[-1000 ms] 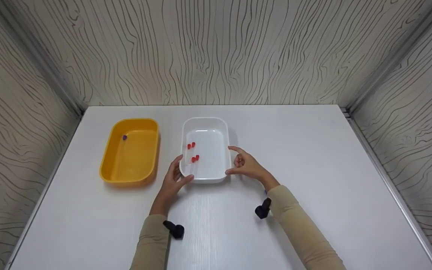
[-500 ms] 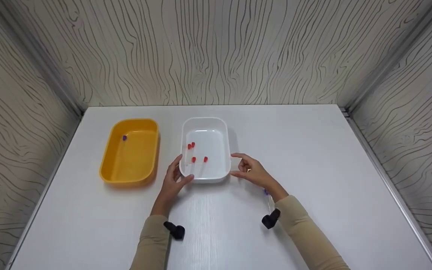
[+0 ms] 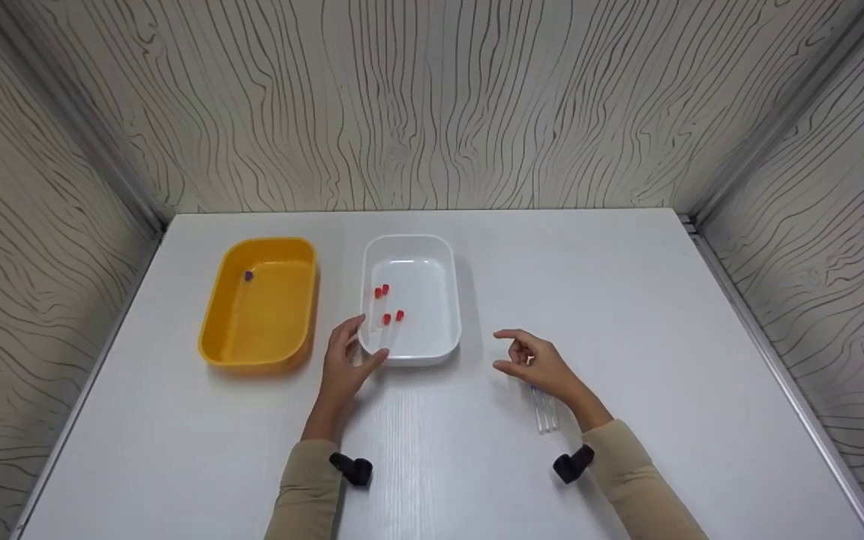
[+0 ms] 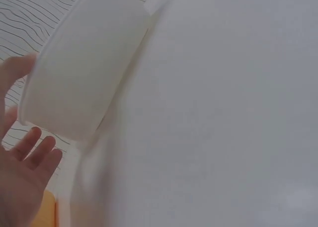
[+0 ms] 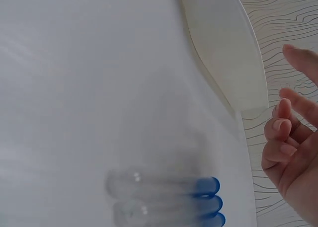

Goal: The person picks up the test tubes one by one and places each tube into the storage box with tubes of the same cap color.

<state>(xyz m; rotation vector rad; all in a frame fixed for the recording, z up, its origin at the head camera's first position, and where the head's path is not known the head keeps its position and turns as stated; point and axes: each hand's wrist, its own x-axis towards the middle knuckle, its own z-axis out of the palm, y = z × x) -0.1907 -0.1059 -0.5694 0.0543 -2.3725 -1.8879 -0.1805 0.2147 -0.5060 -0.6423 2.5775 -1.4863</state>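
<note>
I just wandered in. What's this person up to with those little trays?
The person's left hand holds the near left corner of a white tray on the table. Four red-capped tubes lie inside it. The right hand is apart from the tray and holds nothing; near it, at least three clear blue-capped tubes lie side by side on the table. To the left of the white tray stands a yellow tray with one purple-capped tube in it.

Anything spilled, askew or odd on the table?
Nothing stands out: yellow tray and white tray sit upright, four red-capped tubes lie inside the white one, three blue-capped tubes lie side by side on the table, and no spill shows.
</note>
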